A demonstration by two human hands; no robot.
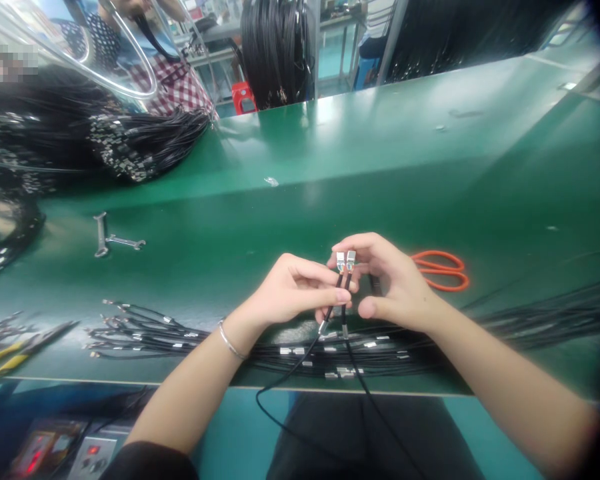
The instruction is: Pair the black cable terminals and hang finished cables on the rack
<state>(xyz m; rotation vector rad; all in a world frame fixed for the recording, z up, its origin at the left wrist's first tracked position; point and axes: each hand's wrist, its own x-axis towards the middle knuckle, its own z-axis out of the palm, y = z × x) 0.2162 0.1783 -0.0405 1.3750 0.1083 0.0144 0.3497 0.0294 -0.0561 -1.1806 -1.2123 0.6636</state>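
Black cables [95, 137] lie in a big heap at the far left of the green table [330, 147], and many small metal bits show on them. I look on from far away through the head camera. Behind the heap I can see a co-worker's checked cloth [175, 83]. Below the heap sit two steel wrenches [100, 235], and near the front edge are pliers with yellow handles [10, 353]. Beside the pliers, a long row of thin black wires [140, 337] lies across the table and runs on under my hands to the right side.

My left hand [290, 290], with a thin silver bangle [230, 340] on its wrist, comes in from the lower left. My right hand [397, 283] comes in from the lower right. Both hands are closed around two black cables [339, 283], but I cannot tell which hand pinches which cable. The two cables stand side by side in the middle of the view, between the hands. Their shiny metal tips [345, 261] point away from me, and their long tails drop toward me over the table edge. My right hand reaches closer to the tips than my left hand does.

Orange scissors [443, 270] lie just beside my right hand. I can read no words or brands on anything.
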